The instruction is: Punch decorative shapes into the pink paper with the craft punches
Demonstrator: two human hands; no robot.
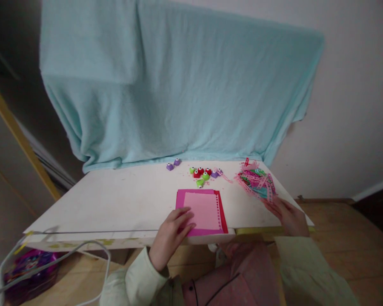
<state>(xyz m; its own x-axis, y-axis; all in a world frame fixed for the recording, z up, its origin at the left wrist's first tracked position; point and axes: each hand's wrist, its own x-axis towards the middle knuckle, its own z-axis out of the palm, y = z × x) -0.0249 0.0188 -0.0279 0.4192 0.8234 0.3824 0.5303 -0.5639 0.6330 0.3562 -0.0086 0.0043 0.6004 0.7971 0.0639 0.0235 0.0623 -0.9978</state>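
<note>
My left hand (pixel 172 233) lies at the left side of a light pink paper sheet (pixel 202 210), fingers spread and resting on it. Small holes run down the sheet's right edge. Beneath it are a magenta sheet (pixel 196 232) and a red sheet (pixel 222 212), at the table's front edge. On the right, my right hand (pixel 289 216) reaches to a loose pile of hole-punched paper strips (pixel 257 180), mostly pink with some green, blue and red. Its fingers are stretched out, with the tips at the end of a pink strip; whether they grip it is hard to see.
Several small craft punches (pixel 201 173) in red, green and purple stand behind the sheets, with tiny paper bits around them. Two purple punches (pixel 173 164) sit farther left. A light blue cloth (pixel 194 85) hangs behind the white table (pixel 115 199). A pale cable (pixel 92 243) loops at the front left.
</note>
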